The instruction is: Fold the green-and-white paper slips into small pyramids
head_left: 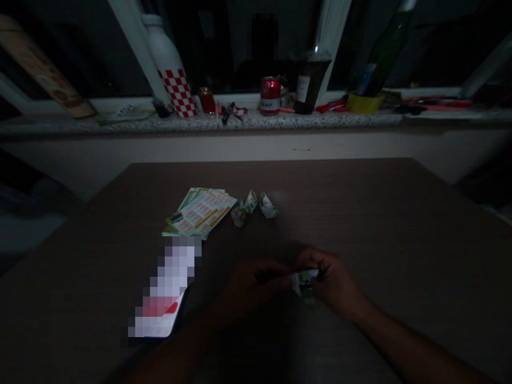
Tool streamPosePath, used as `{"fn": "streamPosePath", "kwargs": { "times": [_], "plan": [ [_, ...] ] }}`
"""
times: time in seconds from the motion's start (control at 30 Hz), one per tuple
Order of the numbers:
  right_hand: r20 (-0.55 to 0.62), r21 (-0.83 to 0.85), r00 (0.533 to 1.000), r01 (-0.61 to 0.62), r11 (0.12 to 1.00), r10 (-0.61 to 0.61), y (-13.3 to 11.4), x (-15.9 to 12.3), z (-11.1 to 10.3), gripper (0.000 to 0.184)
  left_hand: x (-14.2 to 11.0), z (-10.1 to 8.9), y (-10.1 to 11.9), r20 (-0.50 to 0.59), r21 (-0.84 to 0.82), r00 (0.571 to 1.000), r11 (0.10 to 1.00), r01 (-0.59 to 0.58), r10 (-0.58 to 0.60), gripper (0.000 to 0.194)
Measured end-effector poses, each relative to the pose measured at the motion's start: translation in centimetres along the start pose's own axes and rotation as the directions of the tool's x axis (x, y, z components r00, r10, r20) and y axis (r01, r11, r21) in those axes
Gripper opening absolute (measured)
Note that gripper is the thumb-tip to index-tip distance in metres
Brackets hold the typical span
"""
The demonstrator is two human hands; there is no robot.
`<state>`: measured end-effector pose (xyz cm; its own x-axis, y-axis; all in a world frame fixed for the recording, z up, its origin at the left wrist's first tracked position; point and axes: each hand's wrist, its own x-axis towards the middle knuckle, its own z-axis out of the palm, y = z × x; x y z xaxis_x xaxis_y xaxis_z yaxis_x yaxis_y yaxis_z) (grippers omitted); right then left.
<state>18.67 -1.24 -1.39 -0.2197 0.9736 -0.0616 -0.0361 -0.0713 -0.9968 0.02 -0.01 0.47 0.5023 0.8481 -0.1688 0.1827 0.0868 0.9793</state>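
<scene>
Low over the table, my left hand (pixel 260 282) and my right hand (pixel 334 280) face each other, each pinching a small piece of folded printed paper (pixel 306 285). The fingers are closed on it from both sides and cover part of it; dim light hides the finer folds. Beyond my hands stand several small folded paper shapes, among them one at the right (pixel 268 206) and a middle one (pixel 251 201). To their left lies a fanned stack of printed sheets (pixel 206 210) in green, white and red.
A phone (pixel 164 324) with a lit, blurred screen lies left of my left hand on the brown table (pixel 380 213). Along the granite windowsill (pixel 136 125) stand a red-checked white bottle (pixel 176 80), a red can (pixel 270 96) and a green bottle (pixel 388 48).
</scene>
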Motion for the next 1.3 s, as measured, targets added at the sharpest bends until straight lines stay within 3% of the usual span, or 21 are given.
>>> {"fn": "streamPosePath", "kwargs": {
  "times": [0.13, 0.23, 0.3, 0.37, 0.43, 0.57, 0.67, 0.77, 0.83, 1.1, 1.2, 1.3],
  "plan": [
    [-0.023, 0.05, 0.999, -0.041, 0.998, 0.042, 0.2, -0.1, 0.3, 0.027, -0.1, 0.1, 0.1, -0.003, -0.048, 0.997, 0.996, 0.079, -0.079, 0.015],
    [-0.096, 0.161, 0.995, 0.041, 0.986, -0.026, -0.1, -0.2, 0.4, 0.037, 0.0, 0.0, 0.5, -0.124, -0.068, 0.991, 0.996, 0.049, -0.057, 0.015],
    [-0.137, 0.204, 0.984, 0.136, 0.969, -0.109, -0.2, -0.3, 0.3, 0.031, 0.1, -0.2, 0.7, -0.253, -0.079, 0.967, 0.997, 0.025, -0.044, 0.017],
    [-0.125, 0.15, 0.97, 0.224, 0.963, -0.206, -0.3, -0.4, 0.2, 0.021, 0.2, -0.3, 0.8, -0.356, -0.088, 0.934, 0.996, 0.006, -0.037, 0.018],
    [-0.048, -0.009, 0.951, 0.306, 0.952, -0.306, -0.3, -0.4, 0.1, 0.016, 0.1, -0.2, 0.6, -0.38, -0.075, 0.925, 0.997, -0.006, -0.023, 0.019],
    [0.059, -0.312, 0.899, 0.43, 0.847, -0.435, -0.6, -0.3, -0.3, 0.009, -0.5, 0.0, -0.3, -0.287, 0.047, 0.951, 0.993, -0.105, 0.114, 0.017],
    [0.196, -0.372, 0.868, 0.496, 0.784, -0.456, -1.1, -0.3, -1.1, 0.008, -0.6, -0.6, -0.5, -0.216, 0.177, 0.937, 0.954, -0.24, 0.276, 0.042],
    [0.323, -0.386, 0.833, 0.549, 0.741, -0.449, -1.4, -0.4, -1.8, 0.008, -0.4, -1.5, -0.2, 0.017, 0.337, 0.893, 0.839, -0.428, 0.449, 0.022],
    [0.337, -0.389, 0.827, 0.558, 0.733, -0.45, -1.4, -0.4, -2.1, 0.008, -0.2, -1.8, 0.0, 0.06, 0.349, 0.876, 0.812, -0.468, 0.479, 0.014],
    [0.036, -0.332, 0.907, 0.407, 0.851, -0.419, -1.1, -0.5, -1.1, 0.005, -0.7, -0.8, 0.7, -0.177, 0.374, 0.88, 0.857, -0.354, 0.441, 0.006],
    [-0.083, -0.307, 0.919, 0.344, 0.887, -0.385, -0.9, -0.6, -0.7, 0.007, -0.9, -0.4, 0.7, -0.24, 0.321, 0.899, 0.904, -0.282, 0.366, 0.003],
    [-0.098, -0.243, 0.936, 0.306, 0.921, -0.337, -0.8, -0.7, -0.5, 0.013, -0.9, -0.1, 0.5, -0.32, 0.207, 0.92, 0.964, -0.165, 0.226, 0.025]
  ]
}}
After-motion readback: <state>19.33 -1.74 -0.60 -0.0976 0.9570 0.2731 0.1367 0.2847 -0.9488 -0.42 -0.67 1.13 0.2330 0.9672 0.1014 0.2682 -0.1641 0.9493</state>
